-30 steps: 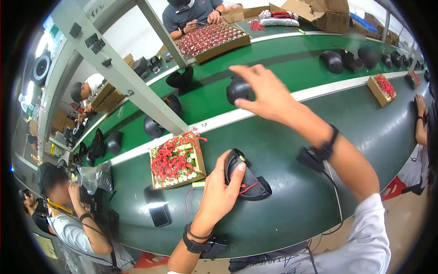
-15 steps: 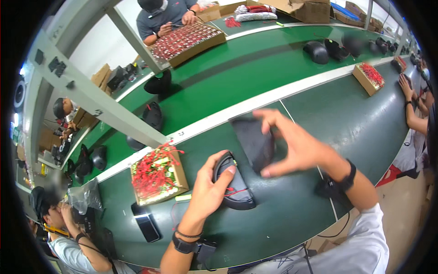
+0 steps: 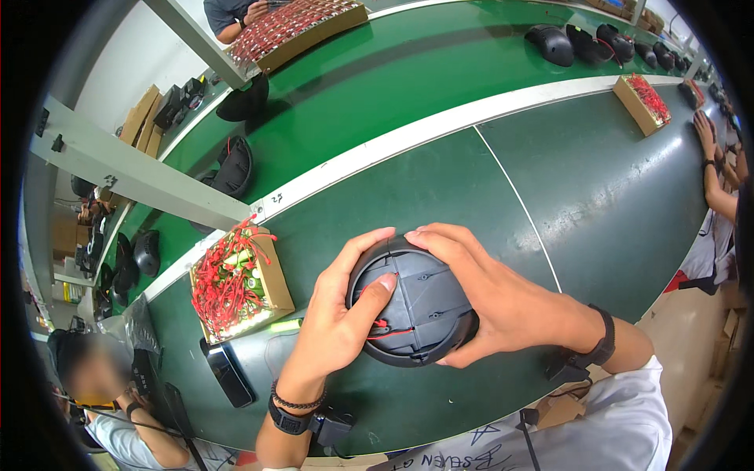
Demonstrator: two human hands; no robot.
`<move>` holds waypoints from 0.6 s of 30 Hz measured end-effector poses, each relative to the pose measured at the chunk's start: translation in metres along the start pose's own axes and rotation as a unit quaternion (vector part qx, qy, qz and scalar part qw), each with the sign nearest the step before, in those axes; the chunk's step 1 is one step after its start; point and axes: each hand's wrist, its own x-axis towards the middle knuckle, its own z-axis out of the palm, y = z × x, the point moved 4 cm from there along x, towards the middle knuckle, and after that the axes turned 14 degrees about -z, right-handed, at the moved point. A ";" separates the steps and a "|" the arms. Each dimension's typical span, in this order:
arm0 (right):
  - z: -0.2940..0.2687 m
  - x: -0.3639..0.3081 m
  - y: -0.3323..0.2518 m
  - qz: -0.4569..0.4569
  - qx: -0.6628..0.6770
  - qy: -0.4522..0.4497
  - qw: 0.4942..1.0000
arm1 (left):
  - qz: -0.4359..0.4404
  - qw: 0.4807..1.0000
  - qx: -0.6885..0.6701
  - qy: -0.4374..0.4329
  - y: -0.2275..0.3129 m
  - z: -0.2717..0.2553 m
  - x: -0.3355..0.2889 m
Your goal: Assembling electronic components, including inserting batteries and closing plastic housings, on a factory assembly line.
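Observation:
Two black plastic half shells meet along a straight seam, making a round housing with its inner side facing up. My left hand [image 3: 330,318] is closed round the left half shell [image 3: 391,352], thumb pressed on its inside. A red wire [image 3: 394,334] lies across that half. Around the outer rim of the right half shell [image 3: 437,294], my right hand [image 3: 503,302] is closed, fingers at the far edge and thumb near the close edge. Left of my hands stands a cardboard box [image 3: 276,292] filled with green cells [image 3: 250,284] and red wires.
A light green cell [image 3: 287,325] and a phone [image 3: 226,375] lie beside the box. Beyond the white rail, several black shells [image 3: 550,45] sit on a green belt [image 3: 377,86]. A metal post [image 3: 157,177] rises at left. Other people work at both sides and across.
My right hand has brought its half shell left and down against the half in my left hand. The two now form a circle. The view has shifted too.

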 end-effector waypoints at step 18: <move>-0.005 0.001 0.006 -0.068 -0.004 -0.032 0.997 | 0.004 0.964 -0.226 -0.139 -0.029 0.001 0.027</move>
